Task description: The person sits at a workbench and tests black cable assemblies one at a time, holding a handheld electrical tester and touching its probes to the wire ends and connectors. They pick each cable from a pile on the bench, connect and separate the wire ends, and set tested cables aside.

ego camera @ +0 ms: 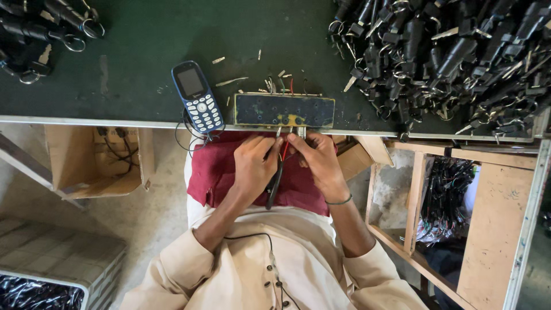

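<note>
Seen from above, an open cardboard box (94, 163) under the green surface (143, 46) holds dark cables; a wooden compartment (445, 201) at right holds bundled black wires. Both hands meet at the surface's edge, just below a small black and yellow block (284, 111). The left hand (252, 166) has its fingers closed around a black tool (274, 186). The right hand (321, 161) pinches thin red wires (285, 150). A blue phone (198, 97) lies beside the block.
</note>
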Demonstrator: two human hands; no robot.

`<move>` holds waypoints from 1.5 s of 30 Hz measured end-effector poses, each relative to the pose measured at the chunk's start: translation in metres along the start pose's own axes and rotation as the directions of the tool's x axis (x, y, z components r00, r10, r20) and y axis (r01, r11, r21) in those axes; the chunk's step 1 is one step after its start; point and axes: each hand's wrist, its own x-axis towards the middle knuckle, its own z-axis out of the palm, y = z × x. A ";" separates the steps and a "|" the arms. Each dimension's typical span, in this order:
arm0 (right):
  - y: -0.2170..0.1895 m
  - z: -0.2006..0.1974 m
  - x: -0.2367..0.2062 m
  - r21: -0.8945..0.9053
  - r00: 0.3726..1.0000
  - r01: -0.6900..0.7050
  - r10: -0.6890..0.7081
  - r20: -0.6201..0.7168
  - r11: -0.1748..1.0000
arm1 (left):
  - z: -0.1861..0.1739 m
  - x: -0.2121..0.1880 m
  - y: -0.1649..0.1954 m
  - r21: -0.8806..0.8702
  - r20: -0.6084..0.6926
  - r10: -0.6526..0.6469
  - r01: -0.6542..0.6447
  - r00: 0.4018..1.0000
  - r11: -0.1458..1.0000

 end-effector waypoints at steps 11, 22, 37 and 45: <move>-0.013 -0.003 -0.007 -0.284 0.999 -0.042 0.044 -0.001 0.958 | 0.006 -0.002 -0.003 0.145 -0.058 0.190 -0.180 0.980 0.973; 0.006 0.023 0.003 0.188 0.994 -0.101 0.107 -0.024 0.977 | -0.007 -0.008 -0.007 -0.021 -0.068 0.028 -0.030 0.997 0.999; -0.007 0.020 -0.001 0.147 0.990 -0.135 0.140 -0.026 0.980 | -0.002 -0.007 -0.008 -0.104 -0.034 -0.178 0.174 0.983 0.979; 0.008 0.022 0.003 0.179 0.998 -0.017 0.029 -0.064 0.984 | -0.004 -0.002 -0.007 0.016 -0.038 -0.062 0.062 0.997 0.998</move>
